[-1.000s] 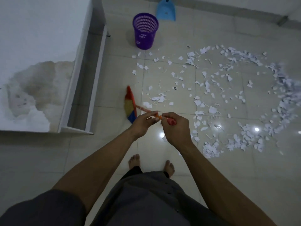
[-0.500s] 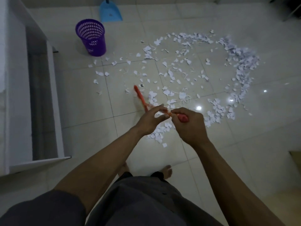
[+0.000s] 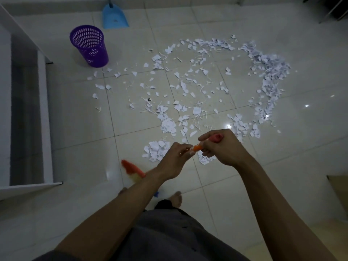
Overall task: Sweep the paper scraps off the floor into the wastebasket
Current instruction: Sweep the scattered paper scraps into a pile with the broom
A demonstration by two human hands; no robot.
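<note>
Gripping one small broom point(image 3: 196, 148) in both hands, a person stands barefoot on a pale tiled floor point(image 3: 75, 119). The left hand point(image 3: 174, 160) holds the orange handle lower down, and the right hand point(image 3: 226, 147) curls round its red-capped end. The blurred bristle head point(image 3: 130, 168) shows beside the left forearm, near two bare feet point(image 3: 177, 197). Paper scraps point(image 3: 197, 110), too many to count, lie in one loose ring with a scatter inside it, ahead of the hands. One purple mesh wastebasket point(image 3: 88, 48) stands upright beyond the ring's left edge. One blue dustpan point(image 3: 114, 16) sits just behind it.
</note>
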